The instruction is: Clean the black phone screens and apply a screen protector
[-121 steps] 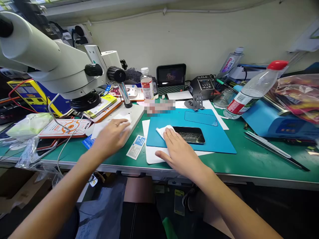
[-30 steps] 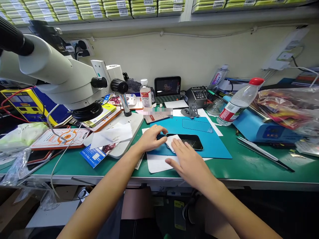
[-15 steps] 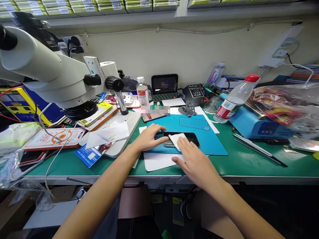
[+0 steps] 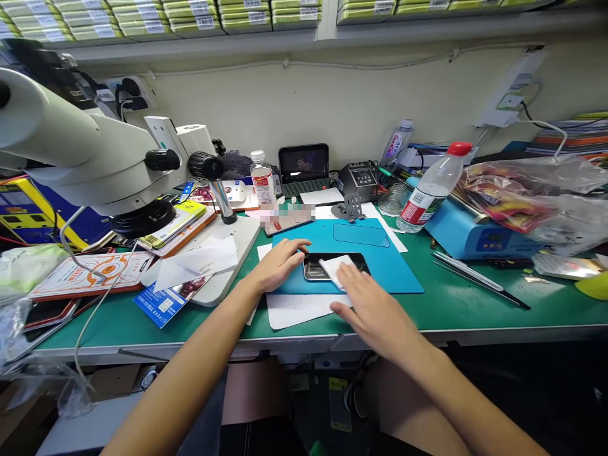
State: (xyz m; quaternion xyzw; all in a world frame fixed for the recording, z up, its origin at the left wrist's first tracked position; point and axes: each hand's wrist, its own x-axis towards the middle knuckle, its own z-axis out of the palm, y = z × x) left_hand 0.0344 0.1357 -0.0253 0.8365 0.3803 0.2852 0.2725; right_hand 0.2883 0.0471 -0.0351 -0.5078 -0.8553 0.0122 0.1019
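A dark phone [image 4: 313,271] with a shiny screen lies flat on the blue mat [image 4: 399,275]. My right hand [image 4: 368,297] has its fingers stretched over a folded white wipe [image 4: 333,267], holding it down on the phone's middle. The thumb stands apart below. At the phone's left end is my left hand [image 4: 281,263], fingers apart with nothing in them; the fingertips are close to the phone's edge, and contact cannot be made out. White paper [image 4: 299,311] sticks out from under the mat's front edge.
On the left stands a microscope [image 4: 95,158] on a white base. Bottles, including a red-capped bottle [image 4: 434,187], stand behind and right of the mat. Tweezers [image 4: 479,278] lie to the right beside a blue device [image 4: 479,231]. Another phone [image 4: 287,220] lies behind my left hand.
The view has shifted a little, so the bench appears further left. My left thumb has drawn back from the phone's face. The wipe stays under my right hand on the phone.
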